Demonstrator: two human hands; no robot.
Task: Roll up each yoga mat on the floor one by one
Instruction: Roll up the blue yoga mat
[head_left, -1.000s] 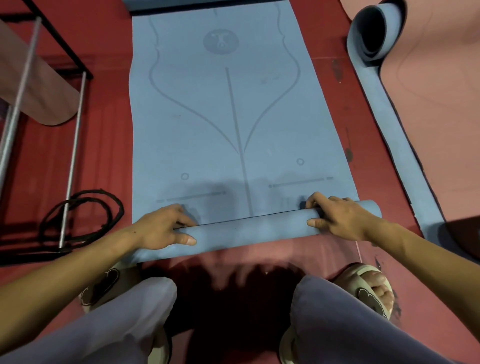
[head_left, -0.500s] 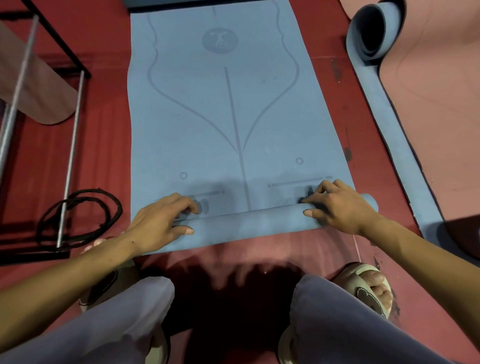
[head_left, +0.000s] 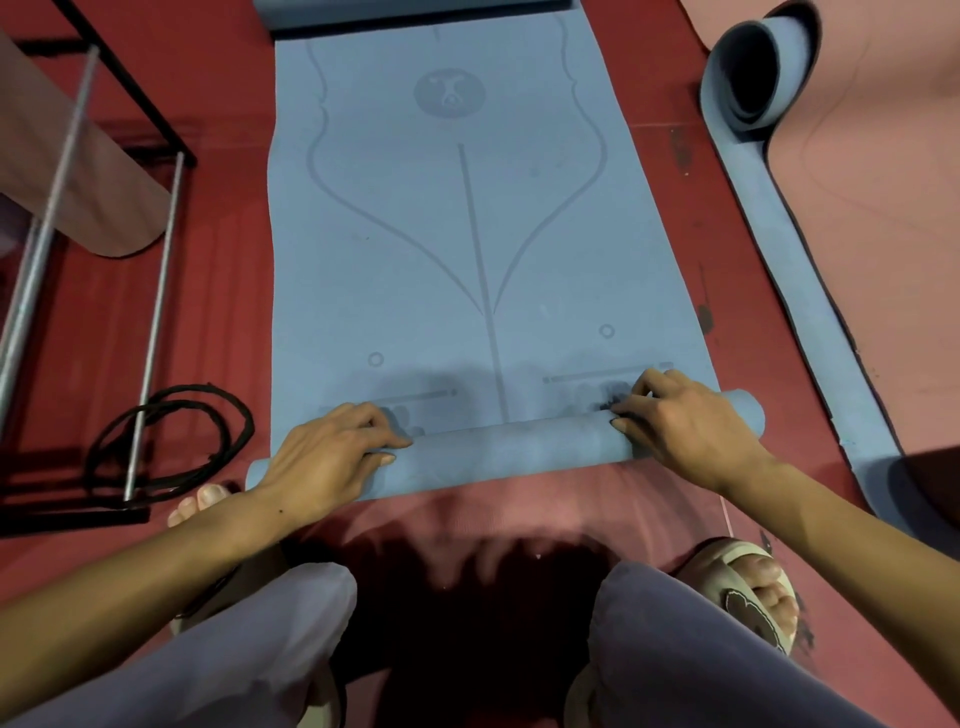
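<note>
A blue yoga mat (head_left: 467, 234) with printed lines lies flat on the red floor, running away from me. Its near end is wound into a thin roll (head_left: 504, 449) across my front. My left hand (head_left: 327, 457) grips the roll's left part, fingers curled over its top. My right hand (head_left: 685, 421) grips the roll's right part the same way, thumb on the near side. A second mat (head_left: 883, 260), pink on top and blue beneath, lies at the right with its far end curled (head_left: 753, 78).
A black metal frame with silver rods (head_left: 150, 322) stands at the left, beside a coil of black cord (head_left: 171, 436). A pink curved panel (head_left: 67, 171) sits behind the rods. My knees and sandalled feet (head_left: 748, 597) are just below the roll.
Both hands have pushed the roll away from me; it has grown slightly thicker and taken up more of the flat mat, reaching the short printed lines.
</note>
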